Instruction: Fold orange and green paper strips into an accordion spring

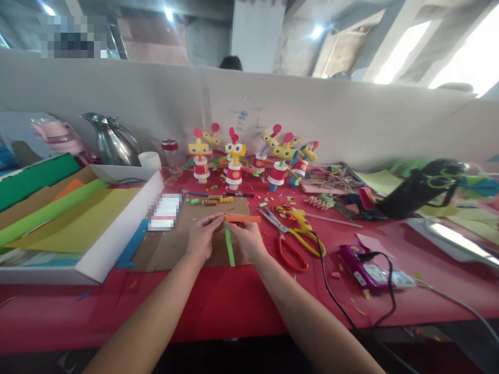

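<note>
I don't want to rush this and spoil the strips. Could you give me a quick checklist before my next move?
1. Both strips in hand: ok. The left hand and right hand hold the orange strip and green strip near where they meet.
2. Strips fastened together: cannot tell. Fingertips crowd the meeting point.
3. Working over the cardboard: ok. The green strip hangs above it.
4. Scissors closed: not ok. They lie open to the right of the right hand.
5. Yellow glue gun cool: cannot tell. It lies beside the scissors; heat doesn't show.
</note>
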A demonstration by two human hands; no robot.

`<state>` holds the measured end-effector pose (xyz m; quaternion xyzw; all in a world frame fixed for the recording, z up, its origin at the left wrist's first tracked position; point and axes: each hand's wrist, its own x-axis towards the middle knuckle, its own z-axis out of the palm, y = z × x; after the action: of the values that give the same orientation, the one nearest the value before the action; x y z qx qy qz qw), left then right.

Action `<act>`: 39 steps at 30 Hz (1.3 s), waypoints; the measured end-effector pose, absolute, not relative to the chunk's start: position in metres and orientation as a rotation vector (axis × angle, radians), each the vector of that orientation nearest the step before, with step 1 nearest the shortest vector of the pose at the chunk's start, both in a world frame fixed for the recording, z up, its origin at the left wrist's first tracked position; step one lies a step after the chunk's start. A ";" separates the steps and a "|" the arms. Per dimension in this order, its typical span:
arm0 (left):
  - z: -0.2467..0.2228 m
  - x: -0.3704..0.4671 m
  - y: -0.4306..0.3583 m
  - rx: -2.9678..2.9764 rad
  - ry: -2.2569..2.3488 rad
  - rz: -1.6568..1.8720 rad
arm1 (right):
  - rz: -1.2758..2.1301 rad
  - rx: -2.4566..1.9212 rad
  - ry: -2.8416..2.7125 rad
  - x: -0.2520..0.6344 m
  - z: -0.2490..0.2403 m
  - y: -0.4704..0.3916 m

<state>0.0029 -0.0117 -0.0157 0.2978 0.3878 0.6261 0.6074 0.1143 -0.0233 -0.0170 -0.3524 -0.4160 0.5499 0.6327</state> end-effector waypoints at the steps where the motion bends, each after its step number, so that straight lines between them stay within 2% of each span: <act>1: -0.016 0.003 -0.012 0.697 0.900 1.462 | 1.258 -0.808 -0.952 0.114 -0.017 -0.023; 13: -0.013 0.004 -0.015 0.820 0.851 1.569 | 1.194 -0.843 -0.946 0.115 -0.019 -0.023; 21: -0.010 -0.002 -0.016 0.959 0.781 1.350 | 1.089 -0.836 -1.039 0.117 -0.012 -0.025; 26: -0.013 -0.005 -0.012 0.929 0.887 1.405 | 1.044 -0.855 -1.088 0.117 -0.010 -0.026; 33: -0.009 -0.010 -0.008 0.510 0.742 1.381 | 1.279 -0.837 -0.946 0.131 -0.002 -0.019; 39: -0.008 -0.017 -0.003 0.149 0.698 1.380 | 1.608 -0.909 -0.713 0.141 -0.011 -0.010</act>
<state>-0.0171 -0.0027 -0.0076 0.0670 0.3149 0.6227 0.7131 0.1412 -0.0097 -0.0108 -0.3839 -0.3010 0.6788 0.5488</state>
